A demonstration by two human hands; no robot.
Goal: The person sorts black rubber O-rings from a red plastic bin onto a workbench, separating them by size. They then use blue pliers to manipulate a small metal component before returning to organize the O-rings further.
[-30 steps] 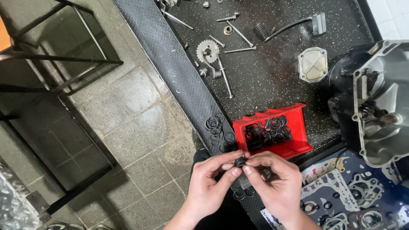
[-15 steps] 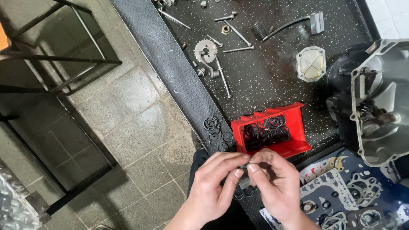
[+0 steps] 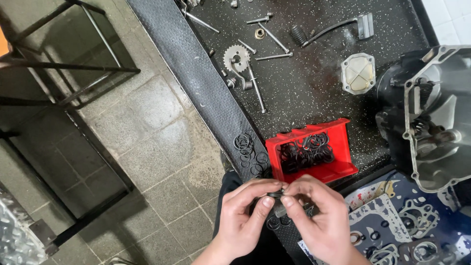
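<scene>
My left hand [image 3: 243, 213] and my right hand [image 3: 314, 216] meet low in the view, fingertips pinched together on a small dark metal part with a black rubber ring [image 3: 277, 196] on it. The part is mostly hidden by my fingers. Just above my hands sits a red plastic bin [image 3: 338, 169] full of black rubber rings. Several loose black rings [image 3: 249, 153] lie on the textured bench edge to the left of the bin. A few more rings [image 3: 274, 223] lie below my fingers.
An open engine casing [image 3: 436, 118] fills the right side. A sprocket [image 3: 236, 58], bolts, a lever [image 3: 333, 28] and a small cover plate [image 3: 358, 73] lie on the speckled black bench. A gasket sheet [image 3: 392, 230] is at lower right. Tiled floor and a metal frame [image 3: 64, 68] are on the left.
My hands have closed tighter together over the small part, fingers curling in. The view has shifted slightly; the bin and bench parts stay where they were.
</scene>
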